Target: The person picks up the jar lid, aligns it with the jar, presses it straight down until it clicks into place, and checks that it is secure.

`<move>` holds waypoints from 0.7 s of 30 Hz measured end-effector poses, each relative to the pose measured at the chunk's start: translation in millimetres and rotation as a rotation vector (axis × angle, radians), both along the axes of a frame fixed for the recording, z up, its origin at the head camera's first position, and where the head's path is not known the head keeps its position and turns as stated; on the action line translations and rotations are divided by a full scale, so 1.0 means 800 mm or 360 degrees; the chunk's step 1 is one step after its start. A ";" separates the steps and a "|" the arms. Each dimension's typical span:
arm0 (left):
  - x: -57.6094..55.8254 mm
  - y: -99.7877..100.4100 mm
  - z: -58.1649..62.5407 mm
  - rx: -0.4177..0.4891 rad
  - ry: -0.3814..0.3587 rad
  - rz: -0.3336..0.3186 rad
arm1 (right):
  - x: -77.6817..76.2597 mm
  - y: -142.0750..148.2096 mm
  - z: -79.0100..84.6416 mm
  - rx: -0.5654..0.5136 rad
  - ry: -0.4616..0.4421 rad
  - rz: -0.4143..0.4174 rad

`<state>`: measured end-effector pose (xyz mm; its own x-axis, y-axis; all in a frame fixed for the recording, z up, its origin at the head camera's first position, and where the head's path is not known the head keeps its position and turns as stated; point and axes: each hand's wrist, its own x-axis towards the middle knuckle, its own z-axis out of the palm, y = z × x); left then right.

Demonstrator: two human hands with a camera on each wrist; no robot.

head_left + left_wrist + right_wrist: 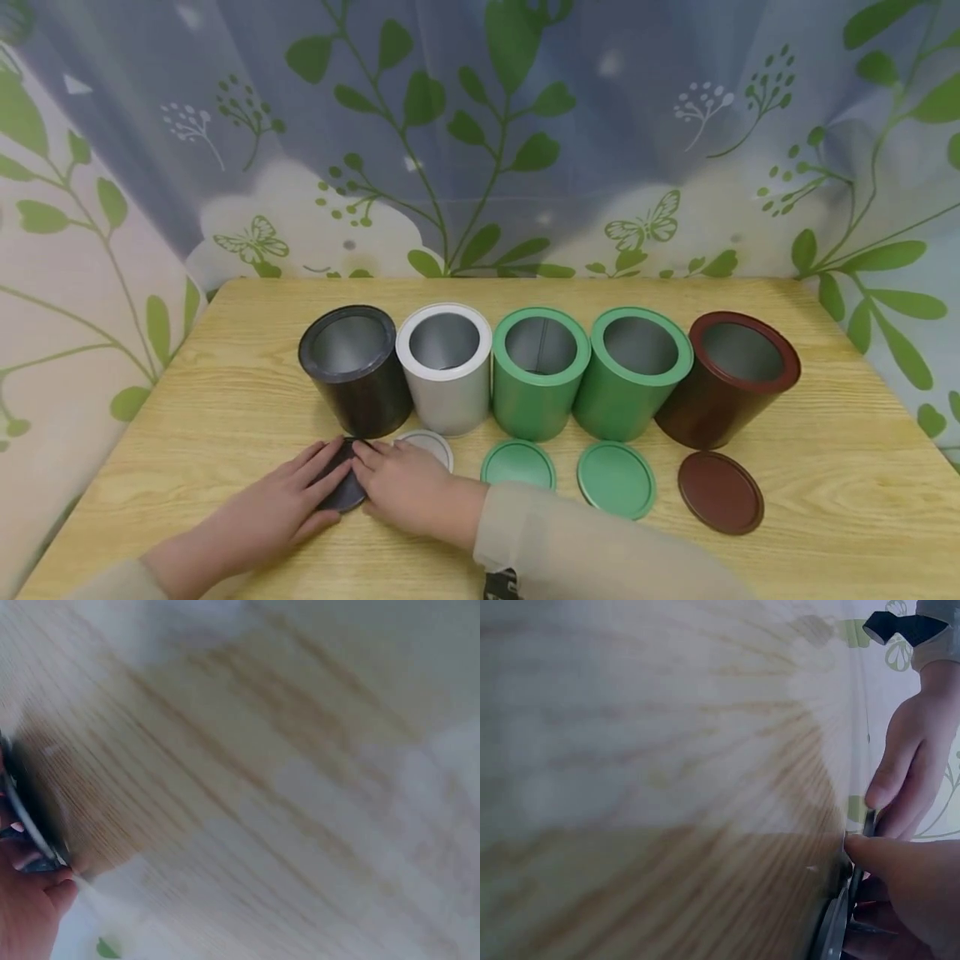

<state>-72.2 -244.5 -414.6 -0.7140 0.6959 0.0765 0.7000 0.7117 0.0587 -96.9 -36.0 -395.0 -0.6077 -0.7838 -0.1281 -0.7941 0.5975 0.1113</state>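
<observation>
A round black lid lies between my two hands at the near left, in front of the black can. My left hand grips its left side, with the thumb at the near edge and fingers across the top. From the other side my right hand holds the lid's right edge. In the left wrist view the left hand is at the rim of the dark lid. The right wrist view shows both thumbs at the lid's edge. The white lid is partly hidden behind my right hand.
Right of the black can stand a white can, two green cans and a dark red can, all without lids. Two green lids and a dark red lid lie before them on the wooden table. A leaf-patterned curtain hangs behind.
</observation>
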 end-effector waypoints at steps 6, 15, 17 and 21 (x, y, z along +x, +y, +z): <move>0.006 -0.001 -0.004 0.0153 0.0135 -0.0045 | -0.001 0.006 0.004 -0.0102 -0.0022 0.0069; 0.018 -0.006 0.006 0.0321 0.0194 0.0032 | 0.002 0.014 0.020 -0.0184 -0.0002 0.0172; 0.021 -0.005 0.011 0.0350 0.0200 0.0039 | 0.004 0.016 0.025 -0.0199 0.0042 0.0195; 0.026 -0.003 0.023 0.0435 0.0238 -0.0004 | 0.010 0.023 0.038 -0.0263 0.0122 0.0218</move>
<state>-51.8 -246.5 -396.0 -0.6791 0.6368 0.3651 0.7170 0.6819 0.1443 -89.2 -17.2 -364.7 -0.4969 -0.8663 0.0511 -0.8622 0.4996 0.0841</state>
